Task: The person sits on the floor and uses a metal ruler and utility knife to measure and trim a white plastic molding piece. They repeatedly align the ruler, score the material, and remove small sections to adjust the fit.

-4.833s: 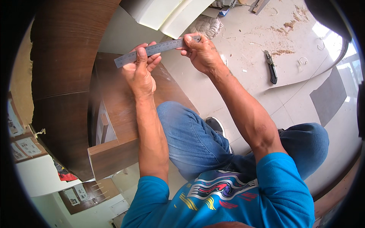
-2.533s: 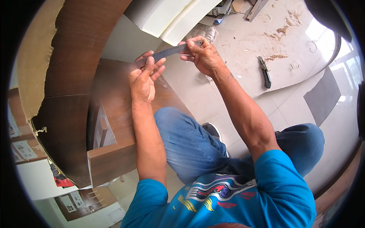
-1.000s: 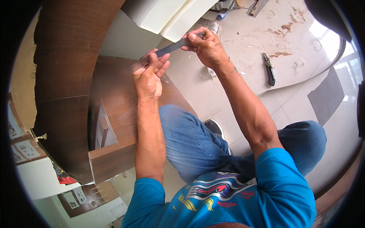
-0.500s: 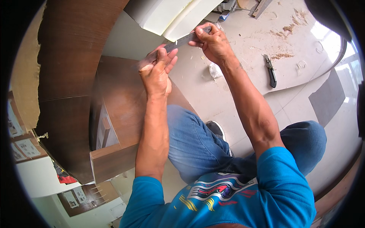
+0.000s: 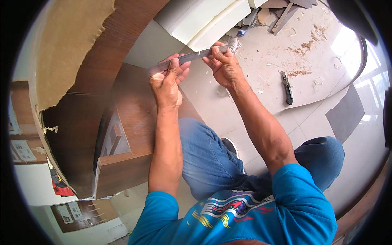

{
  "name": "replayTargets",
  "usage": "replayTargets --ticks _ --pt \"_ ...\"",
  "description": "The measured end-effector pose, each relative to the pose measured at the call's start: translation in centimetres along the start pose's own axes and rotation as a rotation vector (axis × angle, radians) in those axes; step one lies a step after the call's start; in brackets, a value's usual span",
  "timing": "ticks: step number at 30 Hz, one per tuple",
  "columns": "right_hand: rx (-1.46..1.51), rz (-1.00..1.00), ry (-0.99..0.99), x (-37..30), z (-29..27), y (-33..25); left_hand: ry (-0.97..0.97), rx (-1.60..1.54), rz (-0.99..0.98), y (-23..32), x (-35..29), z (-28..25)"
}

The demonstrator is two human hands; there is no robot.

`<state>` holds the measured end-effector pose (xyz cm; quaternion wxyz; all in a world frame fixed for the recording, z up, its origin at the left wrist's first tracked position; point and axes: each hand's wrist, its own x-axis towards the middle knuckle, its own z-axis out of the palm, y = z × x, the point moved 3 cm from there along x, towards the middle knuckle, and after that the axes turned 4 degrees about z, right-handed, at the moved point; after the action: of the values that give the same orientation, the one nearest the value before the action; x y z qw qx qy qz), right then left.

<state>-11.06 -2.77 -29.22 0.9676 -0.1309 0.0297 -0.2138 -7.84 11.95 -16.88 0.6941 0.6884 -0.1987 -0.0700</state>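
Note:
A thin metal ruler (image 5: 196, 56) stretches between my two hands, slanting slightly up to the right. My left hand (image 5: 166, 86) pinches its left part, thumb on top and fingers underneath. Near the right end, my right hand (image 5: 226, 68) grips the ruler between thumb and fingers. A small pale strip stands at the ruler's upper edge between the hands; what it is I cannot make out. Just beyond the ruler is the corner of a white cabinet or panel (image 5: 216, 28); whether they touch I cannot tell.
A brown wood-grain box unit (image 5: 134, 92) stands by my left arm, beneath a curved brown panel with torn cardboard (image 5: 69, 49). On the floor lie a black utility knife (image 5: 287, 87), a grey sheet (image 5: 346, 114), shavings (image 5: 308, 44) and several board offcuts (image 5: 281, 18).
My right hand has come lower, so the ruler lies more level. Both hands still hold it. The view has shifted, showing more torn cardboard at the upper left.

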Motion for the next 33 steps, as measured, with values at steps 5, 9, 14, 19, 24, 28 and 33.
replayTargets --ticks 5,9,14,19,24,28,33 --pt "0.017 -0.018 0.022 -0.2 0.1 0.8 0.007 -0.028 -0.012 0.0 -0.3 0.0" --pt "-0.002 0.001 -0.007 -0.2 0.9 1.2 -0.001 -0.007 0.017 -0.2 0.1 -0.4" --pt "-0.021 -0.005 0.003 0.3 0.4 1.0 -0.005 0.01 0.028 -0.6 0.1 0.1" --pt "-0.035 0.012 -0.02 0.3 0.6 0.9 0.018 0.044 0.031 -0.4 0.1 0.6" --pt "-0.032 -0.01 -0.06 0.1 0.5 0.8 0.007 0.057 0.047 -0.3 0.1 0.9" --pt "-0.044 -0.038 -0.035 0.4 0.6 0.6 0.017 0.089 0.053 0.0 0.2 1.5" --pt "-0.051 -0.043 -0.004 0.2 0.6 0.9 0.064 0.126 0.046 0.0 0.2 2.1"
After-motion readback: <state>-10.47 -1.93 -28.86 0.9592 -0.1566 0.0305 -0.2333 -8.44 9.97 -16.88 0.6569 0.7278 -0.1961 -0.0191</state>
